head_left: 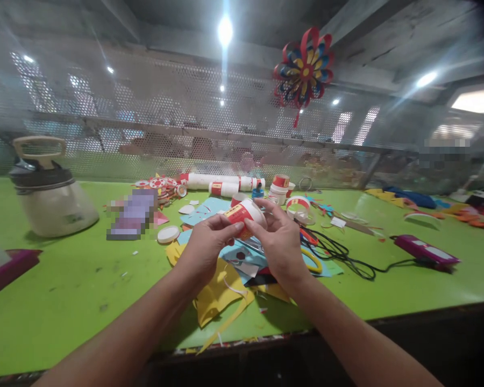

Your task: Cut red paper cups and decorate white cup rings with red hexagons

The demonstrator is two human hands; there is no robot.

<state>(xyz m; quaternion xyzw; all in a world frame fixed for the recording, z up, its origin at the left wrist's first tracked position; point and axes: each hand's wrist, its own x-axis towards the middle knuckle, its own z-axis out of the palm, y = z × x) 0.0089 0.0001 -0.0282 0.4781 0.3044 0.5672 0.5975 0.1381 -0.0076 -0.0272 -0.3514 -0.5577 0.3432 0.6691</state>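
A red and white paper cup (pixel 252 214) with yellow print is held tilted between both hands above the table. My left hand (pixel 210 242) grips its left end, the thumb pressed on the red side. On the other end, my right hand (pixel 283 239) closes its fingers and thumb around the white part. Beneath the hands lie blue paper sheets (pixel 242 257) with cut-outs and yellow paper pieces (pixel 220 293). Scissors with a yellow handle (pixel 312 262) rest just right of my right hand, partly hidden by it.
A large jug (pixel 56 199) stands at the left on the green table (pixel 84 301). Stacked paper cups (pixel 226 181) lie along the back. Black cables (pixel 347 252) run to a purple device (pixel 427 251) at the right. A paper flower (pixel 305 72) hangs above.
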